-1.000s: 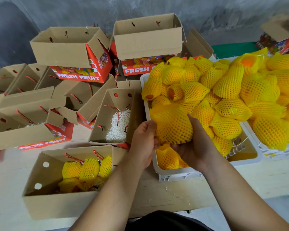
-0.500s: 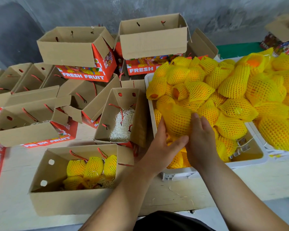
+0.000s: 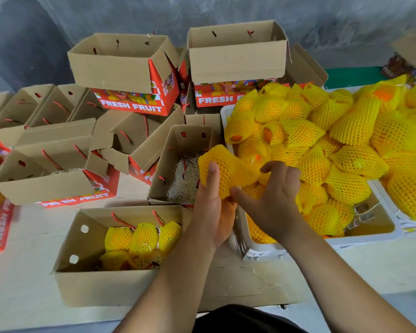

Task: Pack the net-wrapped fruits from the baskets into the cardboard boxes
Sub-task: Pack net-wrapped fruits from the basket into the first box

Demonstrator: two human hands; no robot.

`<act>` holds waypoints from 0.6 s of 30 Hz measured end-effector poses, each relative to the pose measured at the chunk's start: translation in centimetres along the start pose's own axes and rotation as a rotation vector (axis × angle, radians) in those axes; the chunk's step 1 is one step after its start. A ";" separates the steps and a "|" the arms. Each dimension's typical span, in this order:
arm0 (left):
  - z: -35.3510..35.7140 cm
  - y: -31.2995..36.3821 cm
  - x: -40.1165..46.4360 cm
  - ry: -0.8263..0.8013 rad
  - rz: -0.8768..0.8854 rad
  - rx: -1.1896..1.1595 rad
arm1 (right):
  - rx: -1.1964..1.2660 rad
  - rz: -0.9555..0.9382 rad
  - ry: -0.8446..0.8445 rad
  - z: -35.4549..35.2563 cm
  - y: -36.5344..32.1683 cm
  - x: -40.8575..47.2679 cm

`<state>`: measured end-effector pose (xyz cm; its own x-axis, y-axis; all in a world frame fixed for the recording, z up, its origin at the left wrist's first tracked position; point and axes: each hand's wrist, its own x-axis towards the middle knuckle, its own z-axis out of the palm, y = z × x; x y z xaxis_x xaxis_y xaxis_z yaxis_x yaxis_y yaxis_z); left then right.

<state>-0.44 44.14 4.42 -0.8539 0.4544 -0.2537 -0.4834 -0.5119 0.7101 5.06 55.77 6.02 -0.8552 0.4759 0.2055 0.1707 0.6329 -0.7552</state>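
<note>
A net-wrapped fruit point(image 3: 226, 171) in yellow foam mesh is held up over the left rim of the white plastic basket point(image 3: 262, 251), above the gap between that basket and the cardboard box lined with pale shredded filler point(image 3: 178, 179). The left hand point(image 3: 211, 207) cups it from below, thumb up against its near face and fingers curled behind, closed around it. The right hand point(image 3: 271, 203) is beside it, loosely open with fingers bent; its thumb touches the lower edge of the mesh, and its fingers hover over the heaped wrapped fruits point(image 3: 322, 145) in the basket. Nearer the person, an open cardboard box point(image 3: 101, 284) already holds several wrapped fruits point(image 3: 142, 239). A second basket point(image 3: 394, 212) to the right is also piled with fruit. Behind stand empty boxes printed "FRESH FRUIT" point(image 3: 130, 75), all on a pale table point(image 3: 22, 296).
</note>
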 end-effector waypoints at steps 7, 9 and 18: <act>-5.2 3.8 -1.5 -0.084 0.154 0.525 | 0.571 0.188 -0.396 2.9 -5.4 0.0; -7.8 5.7 -1.8 -0.170 0.172 0.672 | 0.488 0.152 -0.346 4.7 -6.3 -0.1; -22.6 18.6 -3.1 -0.067 -0.154 0.801 | 0.115 0.077 -0.546 14.1 -12.3 -2.1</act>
<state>-11.12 16.71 3.60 -0.7635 0.5328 -0.3650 -0.2886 0.2241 0.9309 -2.11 38.39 6.13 -0.9767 0.1136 -0.1823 0.2148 0.5235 -0.8245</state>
